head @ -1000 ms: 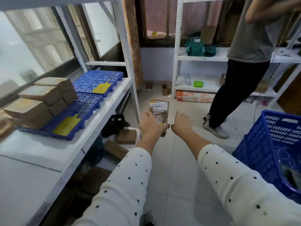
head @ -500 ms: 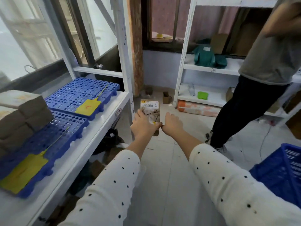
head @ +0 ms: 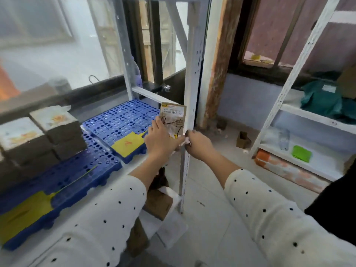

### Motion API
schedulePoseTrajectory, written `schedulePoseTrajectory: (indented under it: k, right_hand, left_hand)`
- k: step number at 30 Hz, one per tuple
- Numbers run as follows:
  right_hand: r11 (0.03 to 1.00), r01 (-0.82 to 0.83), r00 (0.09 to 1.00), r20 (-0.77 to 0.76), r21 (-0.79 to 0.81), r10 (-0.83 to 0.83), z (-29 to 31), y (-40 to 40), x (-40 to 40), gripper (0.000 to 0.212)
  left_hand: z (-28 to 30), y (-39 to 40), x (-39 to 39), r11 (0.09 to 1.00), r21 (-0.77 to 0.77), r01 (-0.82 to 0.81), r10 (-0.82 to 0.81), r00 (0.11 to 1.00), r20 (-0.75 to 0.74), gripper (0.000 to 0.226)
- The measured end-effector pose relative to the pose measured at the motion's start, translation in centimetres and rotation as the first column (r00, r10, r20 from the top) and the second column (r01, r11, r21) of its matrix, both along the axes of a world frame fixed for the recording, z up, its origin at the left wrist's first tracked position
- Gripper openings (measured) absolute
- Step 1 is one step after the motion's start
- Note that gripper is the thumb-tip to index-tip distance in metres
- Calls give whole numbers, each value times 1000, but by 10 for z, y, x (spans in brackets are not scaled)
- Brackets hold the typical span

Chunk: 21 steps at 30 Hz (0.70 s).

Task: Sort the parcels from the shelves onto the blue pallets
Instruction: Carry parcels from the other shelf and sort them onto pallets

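I hold a small flat brown parcel (head: 173, 117) with a white label upright between both hands. My left hand (head: 160, 140) grips its left side and my right hand (head: 198, 144) pinches its lower right corner, right at the white shelf post (head: 189, 105). Just left of the parcel lies the far blue pallet (head: 119, 120) with a yellow tag (head: 128, 144). The near blue pallet (head: 63, 176) carries stacked brown boxes (head: 41, 135) and its own yellow tag (head: 23, 211).
The white shelf board (head: 119, 182) holds both pallets. Cardboard boxes (head: 159, 203) lie under it. A second white shelf unit (head: 312, 120) at the right holds a green bag (head: 325, 101) and a green pad (head: 301, 153). Another person's dark clothing (head: 339, 201) is at the right edge.
Both hands carried the parcel up and left, from over the floor to the shelf post beside the far pallet. My view turned left; the blue basket left the frame.
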State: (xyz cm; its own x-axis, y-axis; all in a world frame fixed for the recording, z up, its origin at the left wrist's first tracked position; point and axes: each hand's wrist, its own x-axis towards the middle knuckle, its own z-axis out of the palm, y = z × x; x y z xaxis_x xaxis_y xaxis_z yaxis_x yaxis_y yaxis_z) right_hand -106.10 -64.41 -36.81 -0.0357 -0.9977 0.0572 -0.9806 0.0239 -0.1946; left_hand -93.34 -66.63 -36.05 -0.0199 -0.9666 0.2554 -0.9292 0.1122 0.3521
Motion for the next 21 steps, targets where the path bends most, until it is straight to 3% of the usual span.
schedulePoseTrajectory:
  k: [9,21]
  right_hand:
    - [951,-302,951,-81,-60,297,13,-121,36,46]
    - [895,-439,875,-186,80,446,5,-208,109,52]
  left_hand:
    - [-1,-69,24,923,84,-375,380,924,-45,110]
    - [3,-127,81,733,177,-657,659,750,57,113]
